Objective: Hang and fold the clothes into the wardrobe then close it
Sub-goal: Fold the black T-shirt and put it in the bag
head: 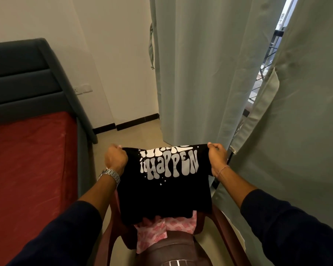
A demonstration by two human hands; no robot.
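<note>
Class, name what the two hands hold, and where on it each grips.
A black T-shirt: left hand and right hand each grip a top corner.

At your left stands a bed point(27, 160) with red sheet and grey headboard point(23, 77); cream wall point(112, 54) upper centre, pale curtains point(210, 64) right, beige floor point(140, 135).

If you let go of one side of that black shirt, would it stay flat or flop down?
Probably flop: the black shirt already sags between the left hand and right hand. It looks light, since only pinching fingers hold it up. It likely wouldn't slip easily.
</note>
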